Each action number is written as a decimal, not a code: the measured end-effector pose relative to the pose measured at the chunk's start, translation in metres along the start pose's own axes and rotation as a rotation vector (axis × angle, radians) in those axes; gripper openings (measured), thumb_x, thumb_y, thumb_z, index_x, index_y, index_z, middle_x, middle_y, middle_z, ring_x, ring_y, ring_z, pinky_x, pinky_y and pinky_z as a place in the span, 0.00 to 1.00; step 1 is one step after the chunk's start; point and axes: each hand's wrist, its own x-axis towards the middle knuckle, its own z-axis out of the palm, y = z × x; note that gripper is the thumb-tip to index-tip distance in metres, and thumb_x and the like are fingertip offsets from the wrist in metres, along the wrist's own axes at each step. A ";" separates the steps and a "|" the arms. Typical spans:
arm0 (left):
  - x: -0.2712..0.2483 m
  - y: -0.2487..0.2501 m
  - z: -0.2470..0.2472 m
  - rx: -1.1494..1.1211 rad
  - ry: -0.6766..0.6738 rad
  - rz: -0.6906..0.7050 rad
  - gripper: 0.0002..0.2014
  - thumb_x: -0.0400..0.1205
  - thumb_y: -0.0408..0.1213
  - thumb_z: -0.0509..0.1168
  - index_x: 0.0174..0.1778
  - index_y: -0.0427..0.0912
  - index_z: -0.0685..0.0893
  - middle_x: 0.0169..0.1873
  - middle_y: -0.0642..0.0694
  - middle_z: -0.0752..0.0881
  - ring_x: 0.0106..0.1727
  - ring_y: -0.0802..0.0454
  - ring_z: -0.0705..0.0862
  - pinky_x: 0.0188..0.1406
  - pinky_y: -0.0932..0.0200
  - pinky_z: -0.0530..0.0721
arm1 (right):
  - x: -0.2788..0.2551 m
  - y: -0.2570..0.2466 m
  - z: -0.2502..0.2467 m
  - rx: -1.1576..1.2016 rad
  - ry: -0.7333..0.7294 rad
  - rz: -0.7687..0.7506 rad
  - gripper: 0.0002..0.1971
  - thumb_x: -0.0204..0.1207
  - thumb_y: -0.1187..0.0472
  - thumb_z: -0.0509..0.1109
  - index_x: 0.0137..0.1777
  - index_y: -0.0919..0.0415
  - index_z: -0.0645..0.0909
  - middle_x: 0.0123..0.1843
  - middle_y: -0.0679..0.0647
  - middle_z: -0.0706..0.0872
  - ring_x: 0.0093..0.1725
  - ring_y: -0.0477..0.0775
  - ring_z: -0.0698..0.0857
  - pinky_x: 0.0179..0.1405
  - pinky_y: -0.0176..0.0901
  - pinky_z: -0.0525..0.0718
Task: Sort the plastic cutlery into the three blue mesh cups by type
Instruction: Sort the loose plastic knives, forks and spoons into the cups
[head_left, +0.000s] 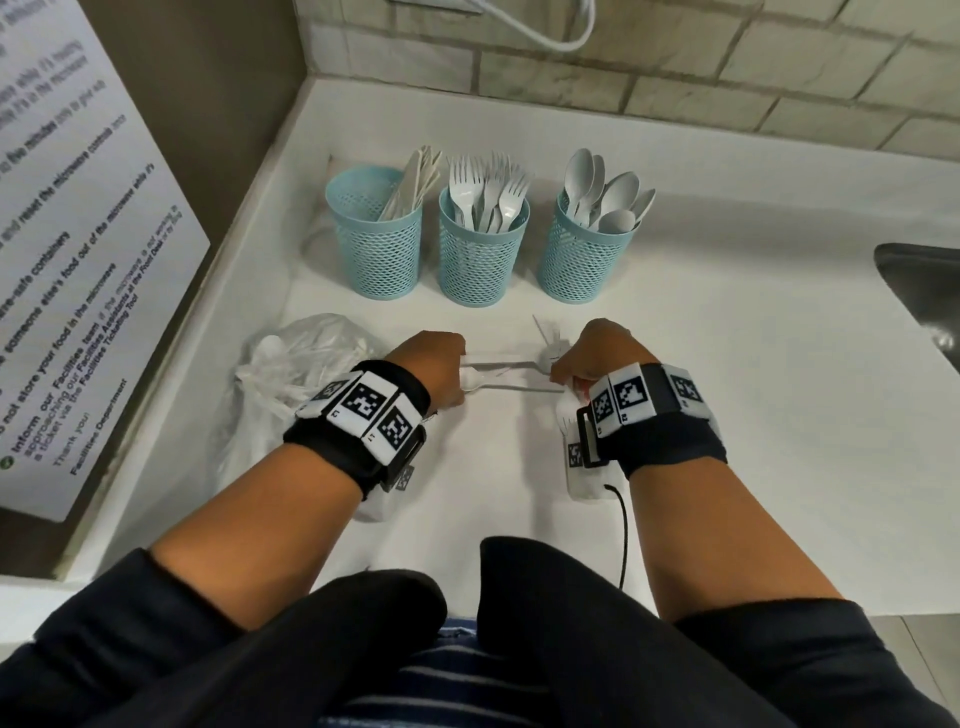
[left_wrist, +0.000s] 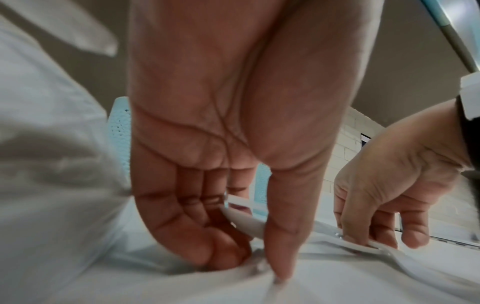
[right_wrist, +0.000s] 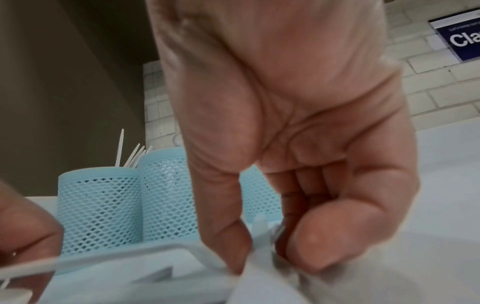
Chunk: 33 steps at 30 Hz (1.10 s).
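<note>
Three blue mesh cups stand in a row: the left cup (head_left: 375, 244) holds knives, the middle cup (head_left: 483, 254) forks, the right cup (head_left: 587, 254) spoons. Loose white cutlery (head_left: 506, 375) lies on the counter between my hands. My left hand (head_left: 460, 382) (left_wrist: 255, 265) is curled, its fingers and thumb pinching the end of what looks like a white spoon (left_wrist: 246, 224). My right hand (head_left: 563, 371) (right_wrist: 267, 259) pinches the tined end of a white fork (right_wrist: 259, 226). Both hands are low on the counter, in front of the cups.
A crumpled clear plastic bag (head_left: 306, 358) with more white cutlery lies left of my left hand. A dark sink (head_left: 924, 291) is at the right edge. A side wall with a printed notice (head_left: 78, 260) closes the left, and a tiled wall runs behind the cups.
</note>
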 end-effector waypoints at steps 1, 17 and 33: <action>0.001 -0.001 0.000 -0.004 0.002 -0.006 0.17 0.78 0.36 0.66 0.61 0.34 0.76 0.61 0.38 0.82 0.63 0.41 0.79 0.53 0.57 0.74 | -0.001 0.000 0.000 0.007 0.016 0.004 0.13 0.67 0.63 0.74 0.27 0.63 0.73 0.14 0.52 0.77 0.29 0.55 0.79 0.24 0.34 0.72; 0.007 -0.016 0.000 -0.861 0.008 -0.176 0.12 0.77 0.20 0.63 0.55 0.33 0.80 0.46 0.34 0.85 0.41 0.42 0.86 0.49 0.50 0.85 | -0.007 -0.007 -0.002 0.028 0.008 -0.083 0.15 0.66 0.67 0.74 0.28 0.63 0.69 0.29 0.56 0.76 0.30 0.54 0.77 0.24 0.35 0.69; 0.015 -0.025 0.007 -1.230 0.106 -0.134 0.02 0.77 0.24 0.67 0.41 0.33 0.84 0.33 0.42 0.86 0.23 0.60 0.86 0.32 0.64 0.86 | -0.005 -0.007 -0.010 0.527 -0.286 -0.015 0.05 0.73 0.67 0.69 0.36 0.65 0.79 0.38 0.63 0.82 0.38 0.57 0.80 0.46 0.50 0.78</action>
